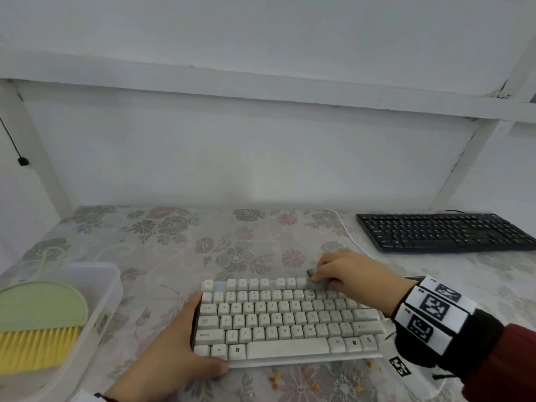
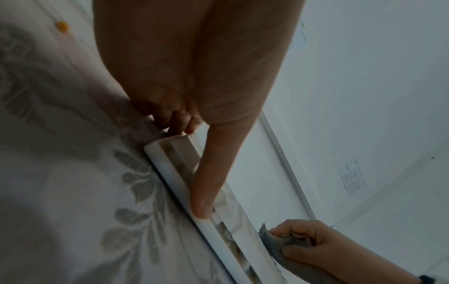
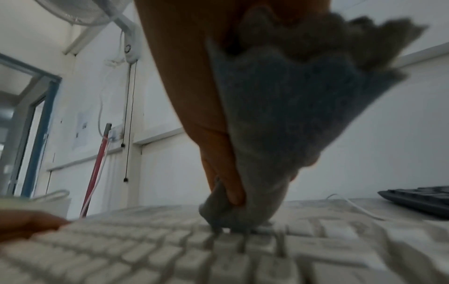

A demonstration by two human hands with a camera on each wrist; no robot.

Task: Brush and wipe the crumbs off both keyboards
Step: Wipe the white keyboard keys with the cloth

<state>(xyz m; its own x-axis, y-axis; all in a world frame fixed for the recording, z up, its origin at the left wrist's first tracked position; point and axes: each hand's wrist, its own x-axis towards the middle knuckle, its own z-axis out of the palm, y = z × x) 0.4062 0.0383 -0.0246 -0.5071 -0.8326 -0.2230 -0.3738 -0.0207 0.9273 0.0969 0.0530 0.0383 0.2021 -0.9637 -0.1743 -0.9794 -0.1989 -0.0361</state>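
- Near the front middle of the table (image 1: 179, 227), just before me, lies the white keyboard (image 1: 287, 317); I am at the wiping step on it.
- With my right hand (image 1: 351, 271) I have a grey cloth (image 1: 314, 278) bunched in curled fingers and thumb, pressed down on the top row of keys, right of the middle.
- With my left hand (image 1: 174, 352) I steady the keyboard at its near-left corner: the thumb lies along the front edge and the fingers wrap the left end, as the left wrist view shows.
- As far as I can see, no crumbs sit on the white keys, so I judge the brushing of this one done and the wiping partly through; how many rows the cloth has covered I cannot tell.
- On the flowered tablecloth just in front of the keyboard lie a few orange crumbs (image 1: 274, 381), so the table itself is not yet tidy.
- At the left edge a green brush (image 1: 40, 323) with yellow bristles rests across a clear plastic box (image 1: 107, 288), out of my hands.
- Well apart, at the far right of the table, sits the black keyboard (image 1: 446, 232), with no hand on it. Whether it carries crumbs is too small to tell; I take it as the half of the job left to do.
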